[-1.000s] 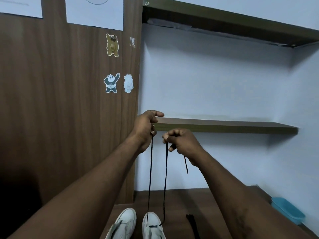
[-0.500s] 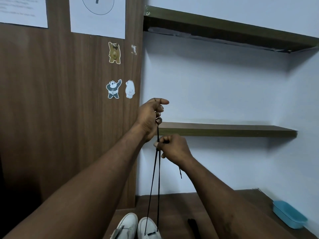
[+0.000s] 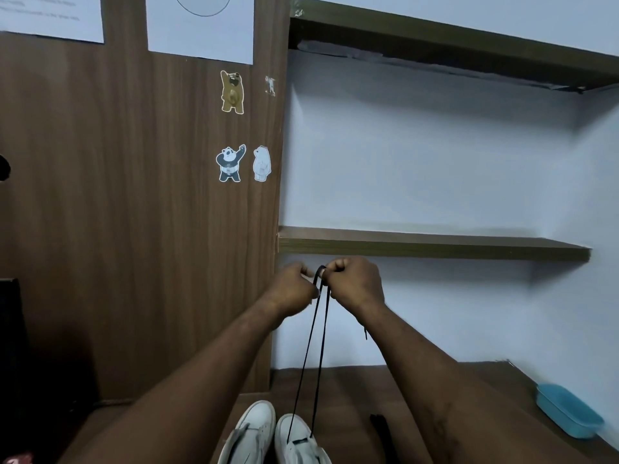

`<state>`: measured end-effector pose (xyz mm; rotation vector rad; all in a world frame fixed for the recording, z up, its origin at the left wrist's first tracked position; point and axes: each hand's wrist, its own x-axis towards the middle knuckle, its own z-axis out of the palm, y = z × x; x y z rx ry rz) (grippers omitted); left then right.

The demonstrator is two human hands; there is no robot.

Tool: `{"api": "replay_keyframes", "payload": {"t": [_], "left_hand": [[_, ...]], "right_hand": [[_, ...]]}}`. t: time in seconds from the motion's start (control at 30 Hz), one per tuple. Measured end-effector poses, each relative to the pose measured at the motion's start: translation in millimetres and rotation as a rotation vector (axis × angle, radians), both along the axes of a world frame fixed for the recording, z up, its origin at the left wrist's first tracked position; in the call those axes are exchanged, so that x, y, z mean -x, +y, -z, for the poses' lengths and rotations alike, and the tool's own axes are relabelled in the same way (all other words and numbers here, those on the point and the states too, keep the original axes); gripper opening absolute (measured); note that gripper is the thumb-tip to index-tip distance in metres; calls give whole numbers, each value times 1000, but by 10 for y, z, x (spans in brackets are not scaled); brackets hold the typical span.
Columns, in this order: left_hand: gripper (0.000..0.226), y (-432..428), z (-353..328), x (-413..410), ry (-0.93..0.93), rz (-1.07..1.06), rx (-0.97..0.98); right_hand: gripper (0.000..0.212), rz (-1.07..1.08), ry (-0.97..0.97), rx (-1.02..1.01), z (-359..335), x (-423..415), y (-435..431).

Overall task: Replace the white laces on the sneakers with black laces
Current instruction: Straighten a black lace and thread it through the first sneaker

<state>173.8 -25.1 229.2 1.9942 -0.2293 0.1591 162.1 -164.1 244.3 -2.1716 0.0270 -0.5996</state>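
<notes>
Two white sneakers stand side by side at the bottom edge, the left sneaker (image 3: 249,433) and the right sneaker (image 3: 298,440). A black lace (image 3: 315,346) rises in two taut strands from the right sneaker's front eyelets up to my hands. My left hand (image 3: 291,291) and my right hand (image 3: 355,283) meet just below the lower shelf, each pinching the lace's upper ends, which loop between them. One short lace tip hangs behind my right wrist. A second black lace (image 3: 380,430) lies bundled on the wooden surface to the right of the sneakers.
A blue plastic tray (image 3: 566,413) sits at the right on the brown wooden surface (image 3: 351,386). A wooden shelf (image 3: 435,247) juts from the white wall just above my hands. A wood panel with bear stickers stands on the left.
My left hand has dropped from above the shelf edge to the height of my right hand, and both strands' ends are now held together. The view has tilted slightly.
</notes>
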Motion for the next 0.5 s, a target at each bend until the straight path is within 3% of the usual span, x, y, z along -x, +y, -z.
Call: {"api": "replay_keyframes", "payload": {"t": [0.1, 0.33, 0.5], "left_hand": [[13, -28, 191, 18, -5, 11, -30], [8, -137, 149, -80, 7, -100, 133], [9, -168, -33, -183, 57, -108, 563]], "right_hand": [[20, 15, 9, 16, -4, -13, 25], [20, 1, 2, -21, 20, -6, -64], [21, -47, 28, -76, 132, -32, -180]]}}
